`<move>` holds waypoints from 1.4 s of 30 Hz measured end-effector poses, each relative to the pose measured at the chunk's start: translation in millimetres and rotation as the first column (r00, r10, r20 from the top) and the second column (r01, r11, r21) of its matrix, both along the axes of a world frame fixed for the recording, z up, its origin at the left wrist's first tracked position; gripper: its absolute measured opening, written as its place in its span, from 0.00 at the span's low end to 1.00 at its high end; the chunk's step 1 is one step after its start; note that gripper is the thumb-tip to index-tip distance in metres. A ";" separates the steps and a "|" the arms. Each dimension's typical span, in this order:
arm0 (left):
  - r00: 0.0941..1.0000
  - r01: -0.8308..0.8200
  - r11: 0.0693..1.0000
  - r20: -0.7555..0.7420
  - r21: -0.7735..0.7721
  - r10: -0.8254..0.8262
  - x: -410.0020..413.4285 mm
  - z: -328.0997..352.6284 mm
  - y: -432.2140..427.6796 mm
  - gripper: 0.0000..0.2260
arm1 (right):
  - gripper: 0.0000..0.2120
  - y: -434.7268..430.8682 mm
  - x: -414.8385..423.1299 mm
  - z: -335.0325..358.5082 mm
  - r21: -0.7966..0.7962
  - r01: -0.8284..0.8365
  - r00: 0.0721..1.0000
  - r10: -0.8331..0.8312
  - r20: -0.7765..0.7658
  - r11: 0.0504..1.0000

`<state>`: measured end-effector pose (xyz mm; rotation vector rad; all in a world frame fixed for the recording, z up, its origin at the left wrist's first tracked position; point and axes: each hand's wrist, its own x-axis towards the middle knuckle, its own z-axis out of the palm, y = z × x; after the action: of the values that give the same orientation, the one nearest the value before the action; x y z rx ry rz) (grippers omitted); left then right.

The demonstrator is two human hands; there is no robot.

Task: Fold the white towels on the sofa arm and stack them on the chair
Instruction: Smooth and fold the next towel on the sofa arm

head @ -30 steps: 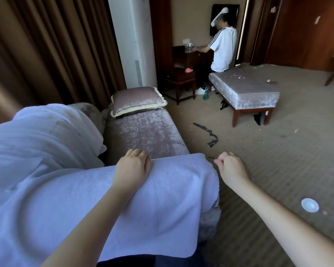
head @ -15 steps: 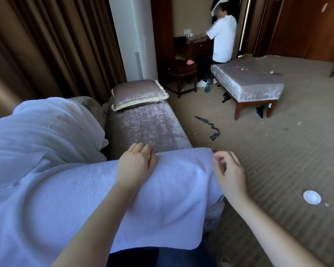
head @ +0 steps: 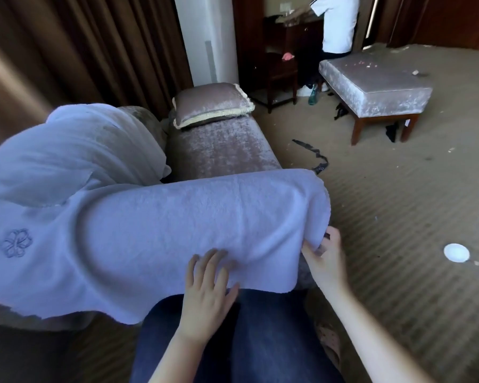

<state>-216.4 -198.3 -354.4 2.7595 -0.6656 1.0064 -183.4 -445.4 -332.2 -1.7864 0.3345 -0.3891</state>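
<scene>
White towel [head: 163, 230] lay draped over sofa arm [head: 39, 319], centre of frame, edge hanging toward wearer. Left hand [head: 208, 288] rested on near edge, fingers straight, lower middle. Right hand [head: 327, 258] pinched right edge between thumb and fingers. Second towel [head: 80, 150] heaped upper left.
</scene>
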 end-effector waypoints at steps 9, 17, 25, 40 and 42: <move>0.985 -0.171 0.956 0.028 0.239 0.169 2.9 -37.5 4.0 0.22 | 0.09 -49.3 -34.2 -9.6 -0.041 -0.051 0.998 0.049 -0.038 0.998; 0.973 -0.232 0.942 0.074 0.244 0.220 -4.7 -45.4 3.6 0.26 | 0.12 -74.0 -63.5 0.1 -0.195 -0.178 0.980 0.192 0.051 0.965; 0.965 -0.253 0.964 0.088 0.085 0.246 -21.7 -37.2 50.3 0.08 | 0.35 -80.5 -78.5 15.4 -0.268 -0.192 0.970 0.224 0.092 0.944; 0.928 -0.368 0.831 -0.104 -0.417 0.358 -4.0 137.8 70.4 0.06 | 0.14 -80.1 -27.1 51.3 -0.277 -0.104 0.943 0.183 0.278 0.955; 0.930 -0.363 0.857 -0.086 -0.367 0.357 14.3 156.8 69.8 0.06 | 0.18 -74.8 -11.1 63.5 -0.256 -0.106 0.947 0.176 0.267 0.961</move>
<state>-202.0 -128.4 -197.6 2.5817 0.0642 1.0436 -194.5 -520.2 -268.7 -1.9417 -0.0510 -0.5987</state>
